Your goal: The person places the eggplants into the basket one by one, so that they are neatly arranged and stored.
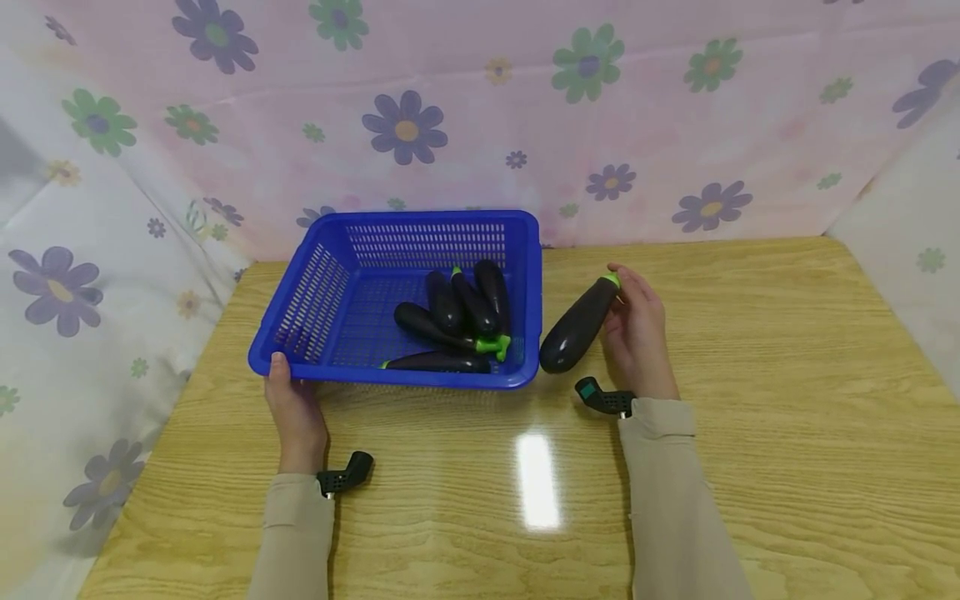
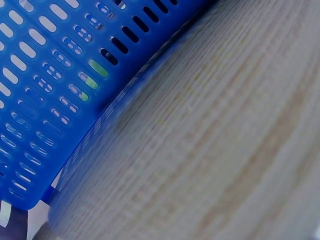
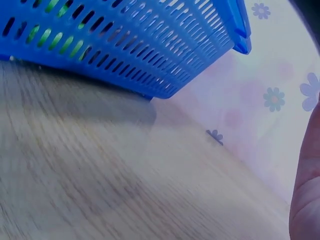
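Observation:
A blue slotted plastic basket (image 1: 393,377) holds several dark eggplants (image 1: 446,304) with green stem ends, gathered toward its right side. At the basket's front left corner my left hand (image 1: 295,417) grips the rim, thumb over the top; its other fingers are mostly hidden below. Right of the basket, another eggplant (image 1: 577,327) slants above the table, its round end close to the basket's right wall. My right hand (image 1: 637,333) holds that eggplant by its green stem end. In the right wrist view, part of this hand (image 3: 306,205) shows at the right edge.
The basket stands on a wood-grain table (image 1: 787,400). A flowered pink cloth (image 1: 487,125) hangs behind the table, and a pale flowered cloth (image 1: 60,392) covers the left side. Each wrist carries a small black camera, the left camera (image 1: 348,472) and the right camera (image 1: 603,397).

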A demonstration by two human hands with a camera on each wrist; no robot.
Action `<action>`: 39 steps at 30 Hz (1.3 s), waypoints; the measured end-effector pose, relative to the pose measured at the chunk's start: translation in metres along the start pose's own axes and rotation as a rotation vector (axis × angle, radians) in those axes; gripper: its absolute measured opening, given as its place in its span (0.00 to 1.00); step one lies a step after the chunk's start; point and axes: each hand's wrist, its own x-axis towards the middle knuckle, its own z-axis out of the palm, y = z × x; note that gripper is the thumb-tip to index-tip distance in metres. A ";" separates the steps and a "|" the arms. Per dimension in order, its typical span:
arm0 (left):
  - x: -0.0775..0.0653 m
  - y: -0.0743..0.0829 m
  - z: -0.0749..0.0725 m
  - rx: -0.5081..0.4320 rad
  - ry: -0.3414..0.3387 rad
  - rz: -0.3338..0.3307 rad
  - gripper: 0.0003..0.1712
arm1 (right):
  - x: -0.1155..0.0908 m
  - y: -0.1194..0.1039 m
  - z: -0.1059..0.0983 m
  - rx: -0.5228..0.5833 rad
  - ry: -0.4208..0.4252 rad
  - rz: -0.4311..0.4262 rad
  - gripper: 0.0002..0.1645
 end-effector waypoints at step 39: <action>0.001 -0.002 -0.002 0.004 0.006 -0.005 0.29 | 0.004 0.006 0.005 0.018 -0.039 -0.071 0.11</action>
